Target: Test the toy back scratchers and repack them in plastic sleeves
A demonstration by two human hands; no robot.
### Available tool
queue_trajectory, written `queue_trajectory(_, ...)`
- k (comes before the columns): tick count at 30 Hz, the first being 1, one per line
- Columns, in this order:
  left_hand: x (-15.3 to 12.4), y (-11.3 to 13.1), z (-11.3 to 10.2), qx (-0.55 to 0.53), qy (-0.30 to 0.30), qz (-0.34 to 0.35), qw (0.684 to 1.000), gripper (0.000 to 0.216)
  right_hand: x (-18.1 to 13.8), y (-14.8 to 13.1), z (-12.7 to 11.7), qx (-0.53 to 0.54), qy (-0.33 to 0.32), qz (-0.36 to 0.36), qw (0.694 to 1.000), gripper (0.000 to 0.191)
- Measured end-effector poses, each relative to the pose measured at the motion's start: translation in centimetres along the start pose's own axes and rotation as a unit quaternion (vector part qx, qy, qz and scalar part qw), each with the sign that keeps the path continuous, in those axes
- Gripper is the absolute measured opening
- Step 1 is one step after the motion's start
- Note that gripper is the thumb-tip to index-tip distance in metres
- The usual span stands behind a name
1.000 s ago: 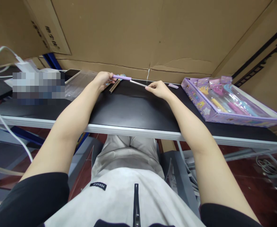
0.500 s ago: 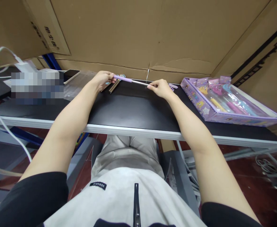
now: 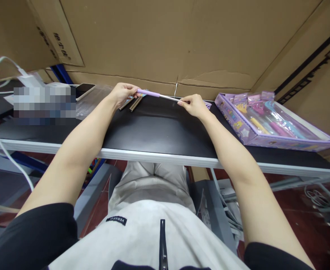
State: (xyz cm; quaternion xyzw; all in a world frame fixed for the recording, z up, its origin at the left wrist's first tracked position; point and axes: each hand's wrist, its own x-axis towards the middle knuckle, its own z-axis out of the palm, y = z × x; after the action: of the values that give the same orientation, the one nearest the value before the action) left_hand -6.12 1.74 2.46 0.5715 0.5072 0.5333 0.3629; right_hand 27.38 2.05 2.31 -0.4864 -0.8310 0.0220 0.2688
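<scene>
On my feed from the head camera, both hands meet at one slim rod, and I judge everything by its line. It stretches between the two hands toward the far side of the black surface (image 3: 159, 131), its long axis running left to right and sloping a little down the view toward the right. The left hand (image 3: 123, 93) has its fingers pinching the left end of the lilac sleeve (image 3: 149, 92); the right hand (image 3: 193, 105) pinches the silver shaft (image 3: 169, 98) near its right end, thumb and forefinger pressed together on it. The spot where sleeve and shaft meet sits about midway between the two sets of fingertips, so I can call neither hand clearly nearer to it. Sleeve and shaft look close to one straight line; how far the shaft goes inside, I cannot tell. The rod seems held above the surface, though I can't judge the gap. Just beside the left hand lie bronze-coloured sticks (image 3: 136, 104), slanting away from the person, and a purple piece (image 3: 208, 105) shows partly hidden behind the right hand. Farther right stands the open purple box (image 3: 288, 144) of packaged items, apart from the rod.
</scene>
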Motion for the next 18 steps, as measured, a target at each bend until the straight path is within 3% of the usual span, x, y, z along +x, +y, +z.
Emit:
queue_trajectory(13, 0.01, 0.72, 0.25, -0.028, 0.002, 0.018, 0.999, 0.015, 0.14, 0.54, -0.79, 0.059, 0.015, -0.001, 0.998, 0.028)
queue_trajectory(18, -0.24, 0.67, 0.84, -0.033, -0.017, 0.017, 0.999, 0.014, 0.12, 0.28, -0.27, 0.097, -0.025, 0.011, 0.995, 0.03)
